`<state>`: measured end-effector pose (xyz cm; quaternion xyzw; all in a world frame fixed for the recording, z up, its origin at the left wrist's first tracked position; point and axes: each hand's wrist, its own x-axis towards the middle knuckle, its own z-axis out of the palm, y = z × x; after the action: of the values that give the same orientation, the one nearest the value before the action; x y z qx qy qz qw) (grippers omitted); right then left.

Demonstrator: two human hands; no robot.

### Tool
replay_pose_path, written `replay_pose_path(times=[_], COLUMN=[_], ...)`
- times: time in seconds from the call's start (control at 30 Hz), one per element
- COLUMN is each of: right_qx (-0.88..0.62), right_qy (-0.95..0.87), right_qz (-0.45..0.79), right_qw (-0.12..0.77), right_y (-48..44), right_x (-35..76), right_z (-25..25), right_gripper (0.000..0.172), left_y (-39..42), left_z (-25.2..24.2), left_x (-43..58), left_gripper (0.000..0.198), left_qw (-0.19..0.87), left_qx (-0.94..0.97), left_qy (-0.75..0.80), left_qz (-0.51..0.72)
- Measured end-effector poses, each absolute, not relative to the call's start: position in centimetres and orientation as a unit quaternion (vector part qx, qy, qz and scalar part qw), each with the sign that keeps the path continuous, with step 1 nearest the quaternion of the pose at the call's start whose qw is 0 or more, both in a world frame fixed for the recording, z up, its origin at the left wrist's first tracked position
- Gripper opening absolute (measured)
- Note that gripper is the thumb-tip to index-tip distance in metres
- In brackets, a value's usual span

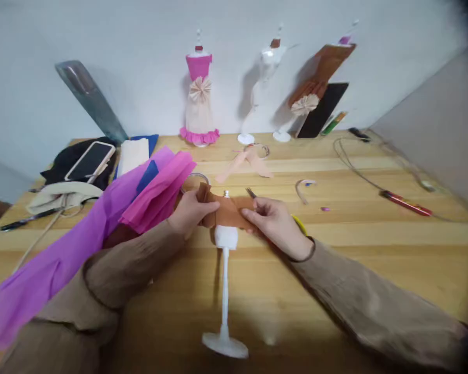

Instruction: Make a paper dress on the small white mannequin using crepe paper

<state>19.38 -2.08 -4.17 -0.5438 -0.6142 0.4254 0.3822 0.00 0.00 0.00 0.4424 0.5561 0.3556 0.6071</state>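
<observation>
A strip of brown crepe paper (234, 210) is stretched across the upper body of a small white dress-form mannequin (226, 238) on a stand. My left hand (193, 210) pinches the strip's left end, where it is bunched. At the other end, my right hand (271, 221) grips the paper between thumb and fingers. A dark pointed tip (250, 192) and a yellow loop (298, 224) show on either side of my right hand, looking like scissors; whether they are held or lying there I cannot tell. The mannequin's upper torso is hidden behind the paper.
Purple crepe paper (74, 234) and pink crepe paper (159, 192) lie beside my left arm. A pink-dressed mannequin (198, 104), a bare one (269, 67) and a brown-dressed one (323, 67) stand along the wall. A phone (90, 161) lies left; a red-handled tool (407, 203) with a cord lies right.
</observation>
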Motion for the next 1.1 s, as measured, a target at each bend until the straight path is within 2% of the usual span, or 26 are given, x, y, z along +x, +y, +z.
replay_pose_path(times=[0.17,0.3,0.43,0.6,0.83,1.0,1.1], right_qx=[-0.563,-0.574,-0.573,-0.554,-0.558,-0.567,-0.556], right_qy=[-0.691,-0.706,-0.704,-0.709,-0.713,-0.645,-0.588], right_qz=[0.29,0.244,0.265,0.273,0.262,0.345,0.408], right_qw=[0.35,0.336,0.325,0.341,0.335,0.379,0.422], right_y=[-2.6,-2.9,-3.1,-3.0,-2.4,-1.7,-1.3], right_x=[19.3,19.2,19.3,19.3,19.1,18.9,18.7], right_z=[-3.9,-3.5,-3.4,-3.2,-3.2,-4.3,-4.4], right_gripper=[0.029,0.025,0.013,0.025,0.025,0.018,0.02], left_y=[0.1,0.1,0.1,0.1,0.0,-0.1,-0.2], left_z=[-0.5,-0.5,-0.2,0.0,-0.5,-0.8,-0.9], left_x=[0.0,0.1,0.2,0.3,0.4,0.5,0.6], left_gripper=[0.022,0.021,0.023,0.024,0.023,0.023,0.022], left_qw=[0.541,0.548,0.546,0.554,0.535,0.541,0.572], left_qx=[0.499,0.502,0.506,0.511,0.523,0.5,0.452], left_qy=[0.576,0.579,0.581,0.575,0.586,0.584,0.57], left_qz=[0.354,0.336,0.328,0.319,0.31,0.34,0.38])
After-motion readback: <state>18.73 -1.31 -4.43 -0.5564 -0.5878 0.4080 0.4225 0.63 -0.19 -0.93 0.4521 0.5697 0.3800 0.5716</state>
